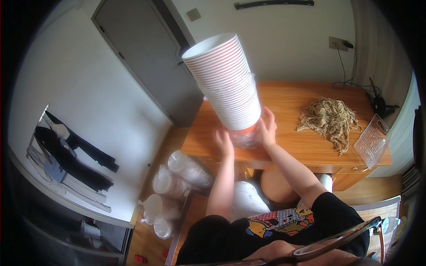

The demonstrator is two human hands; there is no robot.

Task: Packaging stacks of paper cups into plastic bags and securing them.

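Here both hands steady a tall, leaning stack of bowls (226, 82) on the table (288, 104), its base in clear wrap. The left hand (223, 139) and right hand (268, 126) flank the base, fingers spread against it. Next, I judge, comes righting the stack, left of the twine (330, 117).

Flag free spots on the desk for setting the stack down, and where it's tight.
Free: bare wood on the wooden desk between the stack of paper bowls and the twine bundle, and the strip behind the stack. Crowded: right end, with twine, clear plastic tray and cables.
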